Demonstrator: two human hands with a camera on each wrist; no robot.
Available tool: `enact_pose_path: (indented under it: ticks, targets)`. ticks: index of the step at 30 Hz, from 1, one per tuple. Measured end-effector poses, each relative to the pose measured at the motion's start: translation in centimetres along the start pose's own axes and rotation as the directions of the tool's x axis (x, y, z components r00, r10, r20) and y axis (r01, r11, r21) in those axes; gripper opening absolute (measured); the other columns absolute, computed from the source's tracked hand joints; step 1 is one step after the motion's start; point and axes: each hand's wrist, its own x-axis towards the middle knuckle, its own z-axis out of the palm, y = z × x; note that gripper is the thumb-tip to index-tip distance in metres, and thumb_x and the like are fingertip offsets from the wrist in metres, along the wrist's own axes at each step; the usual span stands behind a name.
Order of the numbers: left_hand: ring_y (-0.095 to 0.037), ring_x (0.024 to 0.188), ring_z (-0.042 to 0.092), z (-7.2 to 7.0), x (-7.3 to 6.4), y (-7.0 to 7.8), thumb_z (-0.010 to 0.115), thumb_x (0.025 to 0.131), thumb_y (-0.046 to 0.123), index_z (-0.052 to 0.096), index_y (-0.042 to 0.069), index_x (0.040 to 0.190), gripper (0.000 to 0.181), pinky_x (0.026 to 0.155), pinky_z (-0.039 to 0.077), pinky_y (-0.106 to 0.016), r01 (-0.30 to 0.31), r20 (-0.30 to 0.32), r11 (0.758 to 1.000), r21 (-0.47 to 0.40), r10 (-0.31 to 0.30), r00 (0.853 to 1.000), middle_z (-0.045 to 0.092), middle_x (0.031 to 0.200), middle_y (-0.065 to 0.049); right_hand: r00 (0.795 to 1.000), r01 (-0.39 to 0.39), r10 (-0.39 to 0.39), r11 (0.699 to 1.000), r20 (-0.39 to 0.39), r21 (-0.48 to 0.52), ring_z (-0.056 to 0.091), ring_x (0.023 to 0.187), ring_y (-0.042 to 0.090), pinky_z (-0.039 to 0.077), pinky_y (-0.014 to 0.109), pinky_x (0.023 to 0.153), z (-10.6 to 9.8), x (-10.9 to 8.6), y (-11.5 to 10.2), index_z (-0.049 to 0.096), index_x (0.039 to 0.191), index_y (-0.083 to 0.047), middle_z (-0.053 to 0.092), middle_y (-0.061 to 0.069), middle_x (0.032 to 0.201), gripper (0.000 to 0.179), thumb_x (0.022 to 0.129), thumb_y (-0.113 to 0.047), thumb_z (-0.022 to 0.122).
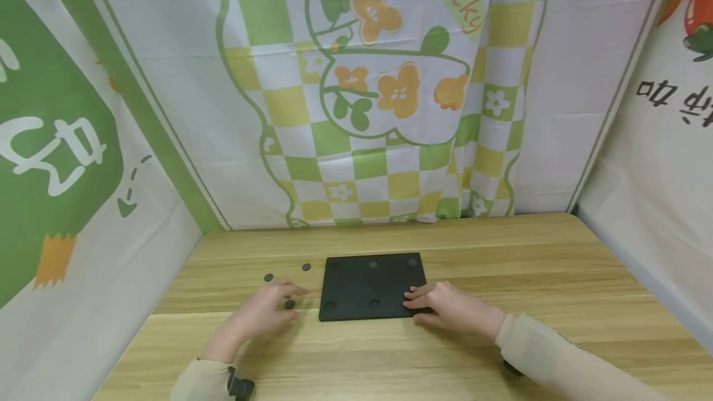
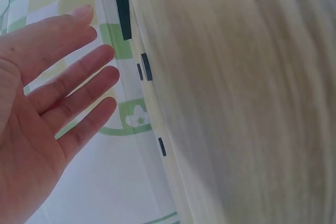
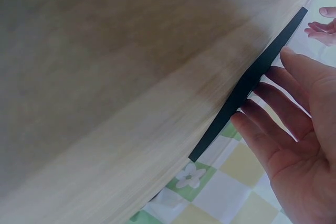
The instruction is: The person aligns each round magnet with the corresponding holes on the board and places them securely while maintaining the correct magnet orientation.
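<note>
Head view: one black rectangular board (image 1: 356,283), flat on the wood-grain tabletop (image 1: 557,277), with round recesses along its far and near edges; two far positions, middle and right, look greyer, as if filled, while the near-left and near-middle recesses show as dark rings. Loose dark discs left of the board: one far disc (image 1: 306,267), one outer disc (image 1: 268,277), one near disc (image 1: 289,304); another dark shape beside the last is partly covered by fingers. Left hand (image 1: 262,313), thumb and fingers apart, near disc lying between them in this view. Right hand (image 1: 453,308), fingertips over the board's near-right corner, thumb by its near edge; what lies beneath is hidden. Two pale sleeves, a dark strap (image 1: 241,385) at the left wrist. Behind, a checked cloth (image 1: 384,166) in green, yellow and white, with orange flowers and the word "Lucky". Left wrist view: left hand, palm visible, fingers extended and spread, gripping nothing; three discs and a corner of the board in edge-on profile, clear of the fingertips. Right wrist view: right hand, fingers gently bent, tips at the board's upper face, no grip around it visible.
</note>
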Motion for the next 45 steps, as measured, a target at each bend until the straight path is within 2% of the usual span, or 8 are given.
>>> enact_pose_path:
  ticks: [5, 11, 18, 25, 32, 36, 41, 45]
  targets:
    - [-0.021, 0.095, 0.062, -0.2, 0.0, -0.6, 0.074, 0.079, 0.013, 0.065, 0.011, 0.119, 0.041, 0.081, 0.053, -0.038, 0.003, 0.014, 0.998, -0.055, -0.002, 1.0, 0.064, 0.113, -0.002, 1.0, -0.001, 0.001, 1.0, 0.006, -0.001, 0.06, 0.117, 0.025, 0.052, 0.037, 0.091, 0.0, 0.0, 0.0, 0.068, 0.119, -0.01, 0.063, 0.009, 0.124, 0.033, 0.089, -0.025, 0.066]
    - [-0.021, 0.092, 0.061, -0.6, 0.1, -1.3, 0.074, 0.078, 0.01, 0.065, 0.008, 0.118, 0.041, 0.079, 0.053, -0.037, 0.013, 0.043, 0.994, -0.111, -0.009, 0.999, 0.065, 0.109, -0.007, 1.0, -0.009, 0.009, 1.0, 0.016, 0.007, 0.059, 0.117, 0.024, 0.053, 0.037, 0.091, 0.0, 0.0, 0.0, 0.067, 0.119, -0.011, 0.063, 0.009, 0.125, 0.033, 0.09, -0.025, 0.066]
    - [-0.019, 0.091, 0.06, -0.7, 0.3, -2.6, 0.075, 0.077, 0.011, 0.066, 0.009, 0.117, 0.041, 0.079, 0.052, -0.037, 0.019, 0.056, 0.995, -0.102, -0.013, 0.998, 0.066, 0.103, -0.003, 1.0, 0.019, -0.019, 1.0, -0.01, 0.013, 0.06, 0.116, 0.024, 0.053, 0.036, 0.091, 0.0, 0.1, 0.1, 0.068, 0.118, -0.009, 0.064, 0.01, 0.122, 0.033, 0.089, -0.025, 0.066]
    - [-0.018, 0.091, 0.06, -0.8, 0.4, -3.5, 0.077, 0.077, 0.015, 0.067, 0.009, 0.115, 0.04, 0.077, 0.052, -0.033, 0.035, 0.088, 0.988, -0.149, -0.022, 0.996, 0.066, 0.103, -0.003, 1.0, 0.021, -0.021, 1.0, -0.012, 0.006, 0.061, 0.115, 0.024, 0.053, 0.036, 0.091, 0.0, 0.1, 0.1, 0.068, 0.118, -0.009, 0.064, 0.01, 0.122, 0.033, 0.089, -0.025, 0.066]
    - [-0.025, 0.096, 0.063, -1.0, 0.7, -4.0, 0.076, 0.078, 0.015, 0.067, 0.009, 0.114, 0.038, 0.083, 0.053, -0.043, 0.07, 0.141, 0.977, -0.2, -0.042, 0.989, 0.066, 0.108, -0.005, 1.0, 0.016, -0.016, 1.0, 0.0, 0.011, 0.06, 0.116, 0.024, 0.053, 0.037, 0.091, 0.0, 0.1, 0.1, 0.068, 0.119, -0.01, 0.064, 0.01, 0.123, 0.033, 0.09, -0.026, 0.066]
    - [-0.027, 0.098, 0.063, -0.9, 1.0, -4.5, 0.076, 0.078, 0.016, 0.067, 0.01, 0.113, 0.037, 0.084, 0.053, -0.045, 0.069, 0.158, 0.973, -0.221, -0.034, 0.987, 0.066, 0.108, -0.005, 1.0, 0.016, -0.016, 1.0, -0.003, 0.013, 0.06, 0.116, 0.024, 0.053, 0.037, 0.091, 0.0, 0.1, 0.0, 0.068, 0.119, -0.009, 0.064, 0.01, 0.123, 0.033, 0.09, -0.025, 0.066]
    - [-0.02, 0.093, 0.06, -0.8, 1.3, -5.3, 0.078, 0.076, 0.017, 0.068, 0.013, 0.112, 0.038, 0.08, 0.052, -0.038, 0.05, 0.168, 0.971, -0.233, -0.011, 0.986, 0.065, 0.103, -0.002, 1.0, 0.019, -0.019, 1.0, -0.005, 0.005, 0.06, 0.116, 0.025, 0.053, 0.037, 0.091, -0.1, 0.1, -0.1, 0.068, 0.118, -0.009, 0.064, 0.01, 0.123, 0.033, 0.089, -0.025, 0.066]
    - [-0.017, 0.092, 0.058, -0.7, 1.5, -5.6, 0.079, 0.075, 0.017, 0.069, 0.015, 0.111, 0.037, 0.078, 0.05, -0.034, 0.061, 0.176, 0.969, -0.24, -0.019, 0.984, 0.065, 0.1, 0.0, 1.0, 0.017, -0.017, 1.0, -0.004, 0.008, 0.06, 0.116, 0.025, 0.053, 0.037, 0.091, -0.1, 0.1, -0.1, 0.068, 0.119, -0.009, 0.064, 0.01, 0.123, 0.034, 0.089, -0.025, 0.066]
